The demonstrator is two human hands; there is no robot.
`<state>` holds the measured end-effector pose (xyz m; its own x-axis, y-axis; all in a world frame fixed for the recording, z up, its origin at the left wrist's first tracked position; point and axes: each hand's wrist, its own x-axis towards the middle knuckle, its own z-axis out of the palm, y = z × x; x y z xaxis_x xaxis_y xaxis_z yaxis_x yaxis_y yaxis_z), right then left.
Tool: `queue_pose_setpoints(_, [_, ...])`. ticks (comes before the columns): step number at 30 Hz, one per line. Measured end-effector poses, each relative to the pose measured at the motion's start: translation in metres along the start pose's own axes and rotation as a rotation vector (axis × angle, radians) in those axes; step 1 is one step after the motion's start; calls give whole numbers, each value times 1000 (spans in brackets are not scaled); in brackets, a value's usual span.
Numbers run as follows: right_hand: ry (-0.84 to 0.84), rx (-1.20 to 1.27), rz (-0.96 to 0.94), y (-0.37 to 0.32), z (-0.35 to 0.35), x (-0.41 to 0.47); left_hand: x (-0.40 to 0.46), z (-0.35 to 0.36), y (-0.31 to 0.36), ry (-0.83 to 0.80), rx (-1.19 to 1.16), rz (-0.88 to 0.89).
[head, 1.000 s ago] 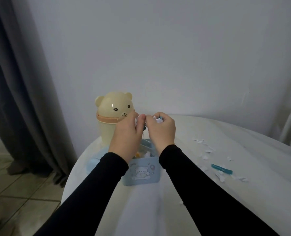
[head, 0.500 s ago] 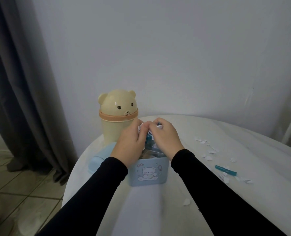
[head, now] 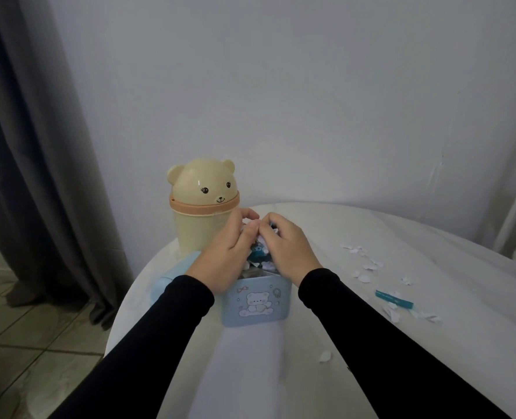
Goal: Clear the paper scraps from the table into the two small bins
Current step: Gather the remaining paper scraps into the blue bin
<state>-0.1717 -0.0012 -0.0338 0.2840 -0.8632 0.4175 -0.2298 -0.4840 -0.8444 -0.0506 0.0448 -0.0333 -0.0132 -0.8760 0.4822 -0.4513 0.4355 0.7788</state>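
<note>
Cream bear bin (head: 202, 211) (orange collar); pale-blue bin (head: 255, 303), white bear print.

A wad of white and blue paper scraps (head: 258, 251) is held over the open top of the small blue bin (head: 256, 300), which stands upright on the table and is printed with a white bear. Just behind it to the left, the cream bear-shaped bin (head: 202, 207) stands upright with its domed lid on. More white scraps (head: 367, 266) and 1 teal strip (head: 394, 298) are scattered to the right, with 1 white scrap (head: 325, 356) lying nearer.
</note>
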Motion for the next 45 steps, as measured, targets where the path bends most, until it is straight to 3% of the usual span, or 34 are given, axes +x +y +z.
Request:
queue_pose_setpoints(4, [0,-124,-134,4,-3,0,2,-6,2,-31,53,26])
queue_pose_setpoints(9, [-60,-148,-263,16,-12,-9,6,-8,-12,-129,404,40])
queue_pose_setpoints(14, [-130,-200,-335,20,-17,-18,1,-20,3,-108,347,-33])
queue_pose_setpoints(17, [-131,-193,-320,19,-25,-20,-3,-25,8,-98,316,-52])
queue_pose_setpoints(23, [-66,-407,-264,28,-41,-22,-7,-26,11,-169,478,-46])
queue_pose_setpoints(29, [-237,-503,-188,22,-39,-23,-4,-18,7,-215,549,-101])
queue_pose_setpoints(34, [-149,-374,-256,14,-47,-27,-2,-23,12,-91,544,-67])
queue_pose_setpoints(38, [-151,-301,-150,19,-57,-36,-3,-18,19,-11,543,3])
queue_pose_setpoints(45, [-338,-128,112,37,-41,-34,2,24,30,-184,625,133])
